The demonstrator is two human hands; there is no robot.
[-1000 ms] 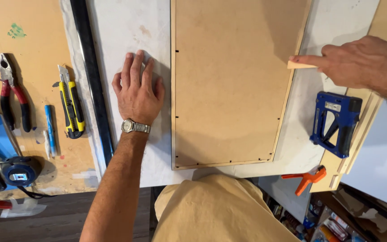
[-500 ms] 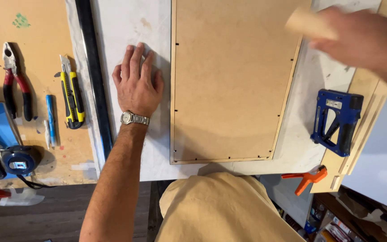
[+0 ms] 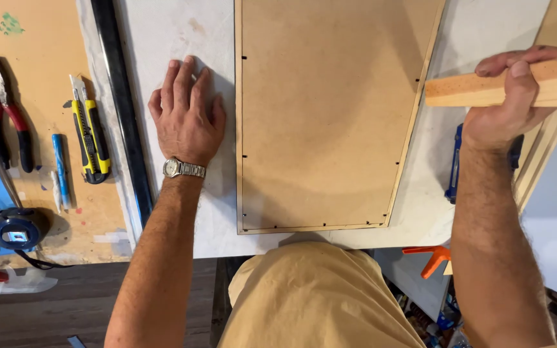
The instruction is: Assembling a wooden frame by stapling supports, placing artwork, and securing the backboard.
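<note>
Brown hardboard panel (image 3: pixel 330 109), rectangular, thin pale frame edge with small dark holes along its borders, lies flat on the white worktop (image 3: pixel 169 38), centre of view. Left hand (image 3: pixel 187 116) is flat on the white surface just left of the panel's left edge, palm down, fingers together and pointing away from the body, silver wristwatch (image 3: pixel 184 169) on the wrist; fingertips not curled around anything, hand rests beside the panel, side of the hand at or very near the edge, can't tell if it touches. Right hand (image 3: pixel 514 96) is raised at the right of the view, closed around a light wooden strip (image 3: pixel 504 87) with small dots along its face; thumb across the front, fingers wrapped over the top, strip runs roughly level and its left end sits over the panel's right edge. Blue clamp-like tool (image 3: pixel 454 167) lies under the right wrist, mostly hidden. Long black bar (image 3: pixel 124 109) runs along the left edge of the white surface. On the tan bench to the left: red-handled pliers (image 3: pixel 4 116), yellow-and-black utility knife (image 3: pixel 88 138), blue marker pen (image 3: pixel 61 171), blue tape measure (image 3: pixel 17 229). Orange clamp handle (image 3: pixel 434 258) below the bench edge, lower right.
</note>
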